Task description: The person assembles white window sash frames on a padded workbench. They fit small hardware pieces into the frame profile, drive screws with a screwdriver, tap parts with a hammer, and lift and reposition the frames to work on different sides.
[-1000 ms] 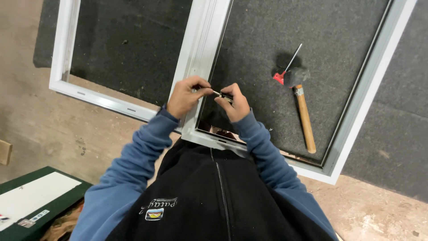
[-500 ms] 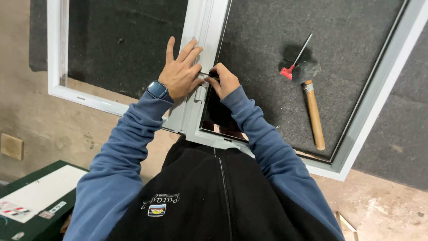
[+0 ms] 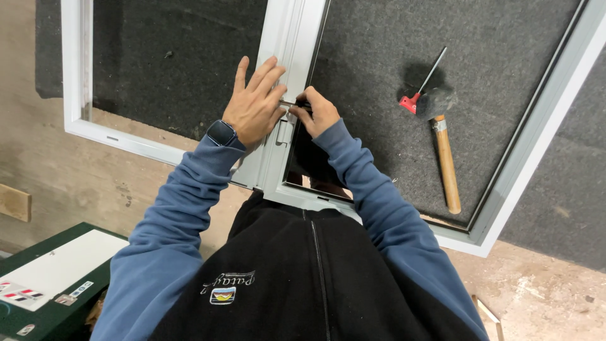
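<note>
At centre, the left hand (image 3: 255,104), now spread flat, is pressed on the white window frame (image 3: 287,47); a thin metal pin (image 3: 288,103) is pinched by the right hand (image 3: 319,113).

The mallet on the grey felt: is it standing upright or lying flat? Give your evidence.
Lying flat. The mallet rests lengthwise on the felt, wooden handle pointing toward the frame, dark head beside the red-handled tool. No hand touches it.

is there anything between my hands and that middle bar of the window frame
Nothing visible. The left hand lies flat on the white middle bar, and the right hand pinches a small thin metal piece right against it.
</note>
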